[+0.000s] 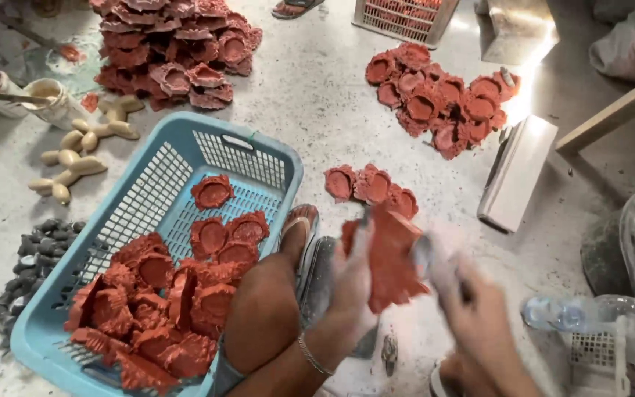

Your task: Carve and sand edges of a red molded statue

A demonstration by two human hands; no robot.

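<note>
Red piece (391, 261): flat, ragged-edged red casting, held up between both hands just right of the blue basket, above the floor; blurred, so fine detail can't be read.
Left hand (353, 276): closed on the piece's left edge — fingers pale with dust.
Right hand (472, 309): closed around a grey tool (428, 257) whose tip meets the piece's right edge; motion blur hides the exact hold.
Risk, slip: dusty fingers plus a thin edge hold — the piece could probably drop onto the floor and chip.
Risk, tool: the tool works right beside the left fingers; a skid off the rough rim could catch them.
Risk, break: the ragged rim looks brittle; too much pressure likely snaps off more than the flash.
Risk, foot: a sandalled foot (297, 234) sits just below the work, touching the basket's near wall — falling bits land there.
Basket (152, 184): light blue, slotted plastic, on the floor to the left; about half full of similar red pieces heaped at the near end.
Loose pieces (370, 184): three red ones on the floor just beyond the hands.
Heaps: one big red stack (174, 51) top left, another pile (442, 99) top right, well apart.
Floor (317, 95): pale speckled concrete, dusty, sun glare at top right.
Room: cream balloon-dog figures (75, 158) and pots with brushes (49, 99) at left, dark grey small parts (34, 261) near the basket, a grey flat block (516, 173) at right, a water bottle (589, 312) lower right, a crate (406, 18) at top.
</note>
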